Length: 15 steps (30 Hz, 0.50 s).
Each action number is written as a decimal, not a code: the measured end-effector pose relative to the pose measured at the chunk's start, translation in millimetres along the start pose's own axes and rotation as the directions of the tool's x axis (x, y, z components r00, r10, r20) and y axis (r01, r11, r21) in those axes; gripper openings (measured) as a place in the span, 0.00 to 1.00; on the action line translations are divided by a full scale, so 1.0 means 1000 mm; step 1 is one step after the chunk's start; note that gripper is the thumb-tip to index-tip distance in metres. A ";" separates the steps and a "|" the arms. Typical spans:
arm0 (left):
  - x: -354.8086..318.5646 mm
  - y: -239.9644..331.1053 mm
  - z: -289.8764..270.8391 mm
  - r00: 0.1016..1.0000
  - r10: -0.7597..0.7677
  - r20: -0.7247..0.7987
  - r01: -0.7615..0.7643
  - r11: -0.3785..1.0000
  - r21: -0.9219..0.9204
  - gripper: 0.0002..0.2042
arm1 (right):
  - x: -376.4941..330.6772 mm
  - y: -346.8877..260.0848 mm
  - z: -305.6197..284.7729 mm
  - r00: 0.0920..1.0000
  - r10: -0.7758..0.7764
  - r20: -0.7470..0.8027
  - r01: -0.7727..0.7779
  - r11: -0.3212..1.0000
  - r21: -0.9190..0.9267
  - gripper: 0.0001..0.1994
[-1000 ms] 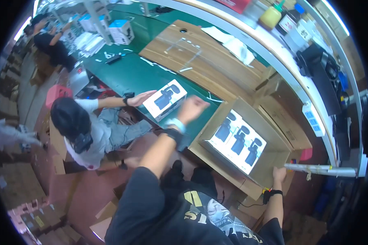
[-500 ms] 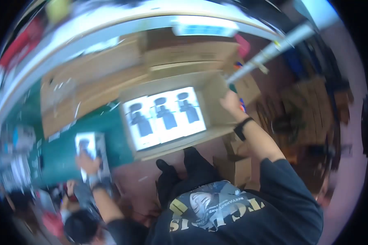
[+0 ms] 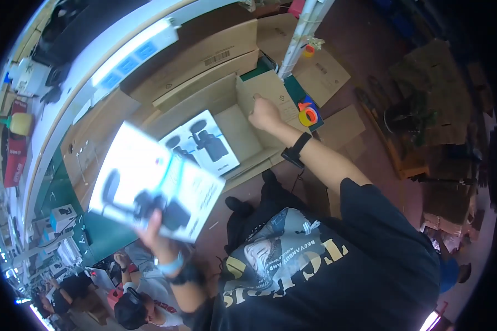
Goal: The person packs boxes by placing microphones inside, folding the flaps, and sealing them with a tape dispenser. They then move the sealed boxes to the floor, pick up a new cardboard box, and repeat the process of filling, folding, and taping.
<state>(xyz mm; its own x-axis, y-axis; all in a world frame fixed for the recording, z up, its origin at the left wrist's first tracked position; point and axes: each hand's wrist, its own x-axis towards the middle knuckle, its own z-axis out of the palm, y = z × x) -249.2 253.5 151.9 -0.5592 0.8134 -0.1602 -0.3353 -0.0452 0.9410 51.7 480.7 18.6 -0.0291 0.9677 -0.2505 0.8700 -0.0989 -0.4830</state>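
My left hand [image 3: 159,238] holds up a white product box [image 3: 130,160] printed with a picture of a dark, jointed device. The box is tilted and slightly blurred, and it covers the left part of the open cardboard carton [image 3: 266,91]. Inside the carton lie similar white boxes [image 3: 220,163], printed side up; how many is hidden. Bare carton bottom shows to their right. My right hand [image 3: 265,115] is closed over the top edge of the carton's right wall.
Flattened cardboard [image 3: 221,52] stands behind the carton on the green table [image 3: 107,237]. Rolls of tape [image 3: 308,116] lie right of it, near a white post [image 3: 303,38]. At the lower left sits a co-worker in a dark cap [image 3: 131,310]. More cardboard [image 3: 436,83] lies at far right.
My left hand has lifted a white box off the green table and brought it right, up to the carton. My right hand stays at the carton's right wall. The view has turned.
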 end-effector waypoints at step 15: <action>0.049 -0.140 0.180 0.984 -0.172 0.048 0.095 0.730 0.677 0.53 | 0.008 0.041 0.008 0.991 -0.073 -0.110 0.116 0.878 0.463 0.20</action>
<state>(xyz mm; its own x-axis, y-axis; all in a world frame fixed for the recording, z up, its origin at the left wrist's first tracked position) -93.5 403.8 66.0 -0.4566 0.8357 -0.3052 0.2160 0.4369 0.8732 83.2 482.4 -9.6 -0.0378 0.9920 -0.1206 0.5328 -0.0821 -0.8422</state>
